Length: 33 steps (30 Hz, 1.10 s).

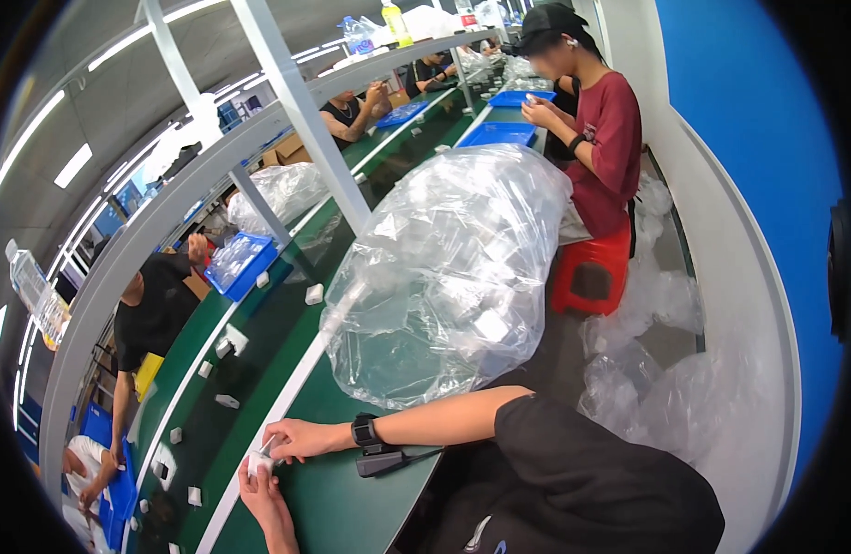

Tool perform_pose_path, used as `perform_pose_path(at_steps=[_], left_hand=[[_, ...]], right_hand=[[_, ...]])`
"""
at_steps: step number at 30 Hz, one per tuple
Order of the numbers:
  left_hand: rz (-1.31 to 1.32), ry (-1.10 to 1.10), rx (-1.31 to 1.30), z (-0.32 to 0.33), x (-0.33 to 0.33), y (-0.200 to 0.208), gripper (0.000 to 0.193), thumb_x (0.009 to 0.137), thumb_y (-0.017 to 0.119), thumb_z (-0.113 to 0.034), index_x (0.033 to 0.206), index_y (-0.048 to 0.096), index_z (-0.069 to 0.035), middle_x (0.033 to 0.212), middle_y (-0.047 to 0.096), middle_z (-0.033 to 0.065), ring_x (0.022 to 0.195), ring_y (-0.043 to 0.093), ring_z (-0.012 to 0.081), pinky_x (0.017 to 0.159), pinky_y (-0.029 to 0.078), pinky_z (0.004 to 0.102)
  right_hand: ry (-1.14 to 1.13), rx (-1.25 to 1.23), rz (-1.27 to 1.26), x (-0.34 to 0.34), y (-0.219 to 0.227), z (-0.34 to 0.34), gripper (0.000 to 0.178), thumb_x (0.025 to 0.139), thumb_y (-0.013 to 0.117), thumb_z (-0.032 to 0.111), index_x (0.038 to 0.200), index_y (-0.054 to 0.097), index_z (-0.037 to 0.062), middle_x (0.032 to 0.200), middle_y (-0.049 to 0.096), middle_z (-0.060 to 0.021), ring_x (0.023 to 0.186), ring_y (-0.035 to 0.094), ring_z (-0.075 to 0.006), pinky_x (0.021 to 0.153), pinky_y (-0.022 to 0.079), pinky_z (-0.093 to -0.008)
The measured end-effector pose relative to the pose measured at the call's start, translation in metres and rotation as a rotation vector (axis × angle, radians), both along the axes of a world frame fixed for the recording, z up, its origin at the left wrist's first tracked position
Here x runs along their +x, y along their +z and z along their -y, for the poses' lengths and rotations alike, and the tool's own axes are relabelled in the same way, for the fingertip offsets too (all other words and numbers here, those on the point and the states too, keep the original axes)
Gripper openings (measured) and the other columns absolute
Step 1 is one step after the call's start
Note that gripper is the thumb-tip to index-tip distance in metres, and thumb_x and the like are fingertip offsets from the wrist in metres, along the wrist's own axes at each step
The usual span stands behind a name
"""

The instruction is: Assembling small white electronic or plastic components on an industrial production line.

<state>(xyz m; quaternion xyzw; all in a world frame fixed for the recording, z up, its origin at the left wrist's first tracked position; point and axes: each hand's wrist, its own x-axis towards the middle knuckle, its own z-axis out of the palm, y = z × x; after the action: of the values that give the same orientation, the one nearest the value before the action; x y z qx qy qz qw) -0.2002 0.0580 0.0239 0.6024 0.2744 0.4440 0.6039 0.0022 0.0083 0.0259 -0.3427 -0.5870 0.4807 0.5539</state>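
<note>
Over the near edge of the green worktop, my two hands meet around a small white plastic-looking piece [258, 463]. My left hand [264, 500] comes up from the lower edge, its fingers closed on that piece. My right hand [301, 439], with a black watch [364, 430] at the wrist, reaches in from the right. Its fingers are pinched at the top of the piece, where a thin pale edge sticks up; whether that is a separate part I cannot tell. Beneath the right wrist a black device [381, 463] with a cable lies on the worktop.
A large clear plastic bag [444, 277] of white pieces fills the worktop beyond my right arm. A dark green conveyor belt [250, 369] carries scattered white pieces. Several people work along it with blue trays [241, 265]. One in red sits on a red stool [592, 275]. Grey posts [301, 111] support a shelf.
</note>
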Motion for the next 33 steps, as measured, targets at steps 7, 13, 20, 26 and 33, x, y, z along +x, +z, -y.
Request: perform_pose_path(at_steps=[7,13,20,26,33], left_hand=[[0.097,-0.035,-0.15,0.011,0.0,-0.002,0.033,0.097,0.063,-0.012,0.126,0.053,-0.001,0.11,0.062,0.005,0.092,0.062,0.0097,0.071,0.05,0.0196],[0.016,0.047,-0.156,0.005,-0.009,-0.013,0.04,0.095,0.059,-0.006,0.132,0.048,0.001,0.108,0.06,0.0071,0.089,0.06,0.0118,0.066,0.048,0.0231],[-0.148,0.162,-0.089,0.03,0.007,0.038,0.024,0.093,0.063,-0.004,0.115,0.058,0.005,0.091,0.066,0.0072,0.075,0.06,0.0118,0.066,0.047,0.0232],[-0.229,0.131,0.151,0.023,-0.008,0.022,0.019,0.087,0.065,0.001,0.102,0.055,0.002,0.095,0.063,0.0125,0.075,0.062,0.0178,0.071,0.053,0.0287],[-0.234,0.058,0.168,0.047,-0.006,0.026,0.028,0.087,0.07,-0.004,0.107,0.05,-0.001,0.103,0.058,0.018,0.092,0.057,0.0245,0.083,0.051,0.0364]], right_hand=[[0.073,-0.004,-0.144,-0.005,-0.005,0.002,0.033,0.085,0.064,0.01,0.112,0.051,-0.0034,0.09,0.063,-0.0108,0.067,0.064,-0.0146,0.049,0.051,-0.0251],[0.109,-0.062,-0.184,-0.006,-0.004,0.007,0.025,0.089,0.062,0.009,0.107,0.048,-0.0004,0.09,0.063,-0.0081,0.068,0.061,-0.0112,0.051,0.049,-0.0231],[0.069,-0.078,-0.166,-0.009,0.007,0.009,0.019,0.09,0.061,0.009,0.103,0.05,-0.0002,0.092,0.065,-0.0083,0.064,0.057,-0.0093,0.052,0.048,-0.0235],[0.077,-0.099,-0.053,-0.002,0.016,0.016,0.021,0.084,0.062,0.01,0.101,0.052,0.0019,0.086,0.065,-0.0078,0.063,0.055,-0.0101,0.053,0.043,-0.0258],[0.064,-0.23,-0.047,0.005,0.032,0.037,0.023,0.092,0.067,0.02,0.109,0.064,0.0045,0.09,0.071,-0.0068,0.071,0.065,-0.0129,0.063,0.051,-0.0283]])
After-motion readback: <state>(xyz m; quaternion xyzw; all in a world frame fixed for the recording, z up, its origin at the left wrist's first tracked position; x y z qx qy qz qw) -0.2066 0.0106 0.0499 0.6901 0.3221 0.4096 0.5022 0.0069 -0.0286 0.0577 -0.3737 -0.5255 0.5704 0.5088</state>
